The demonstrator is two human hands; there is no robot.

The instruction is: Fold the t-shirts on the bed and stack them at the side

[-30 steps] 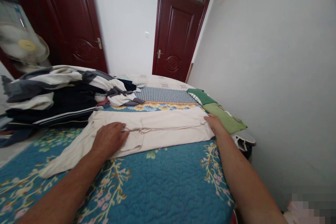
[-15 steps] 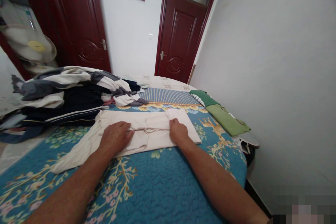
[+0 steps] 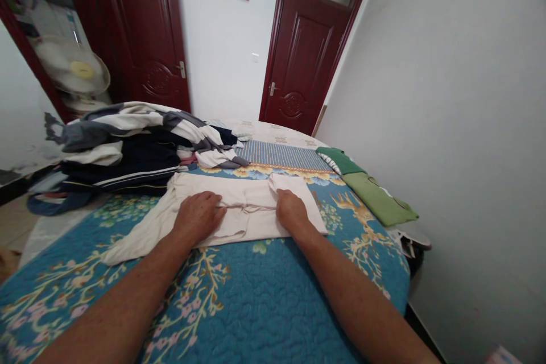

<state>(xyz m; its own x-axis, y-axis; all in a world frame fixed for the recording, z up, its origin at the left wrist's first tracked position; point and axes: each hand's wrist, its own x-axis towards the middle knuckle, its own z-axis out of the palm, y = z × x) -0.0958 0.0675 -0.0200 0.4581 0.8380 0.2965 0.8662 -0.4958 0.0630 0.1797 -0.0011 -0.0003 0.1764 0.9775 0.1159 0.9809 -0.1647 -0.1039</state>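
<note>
A cream-white garment (image 3: 230, 231), perhaps a shirt, lies partly folded into a long strip across the bed, with a loose sleeve-like end trailing to the lower left. My left hand (image 3: 198, 215) rests on top of its left part, fingers laid out on the cloth. On the right, my right hand (image 3: 292, 210) has its fingers curled around a turned-over edge of the same garment and lifts it slightly. The fingertips of that hand are partly hidden by the fold.
A heap of grey, white and navy clothes (image 3: 128, 151) sits at the back left. Folded green clothes (image 3: 379, 199) lie along the right edge, beside the wall. Underneath is a blue floral bedspread (image 3: 264, 301). A fan (image 3: 81, 68) stands beyond the bed's left side.
The camera view has swung slightly left, so everything appears further right. My right hand holds the fold raised a little more; my left hand stays on the cloth.
</note>
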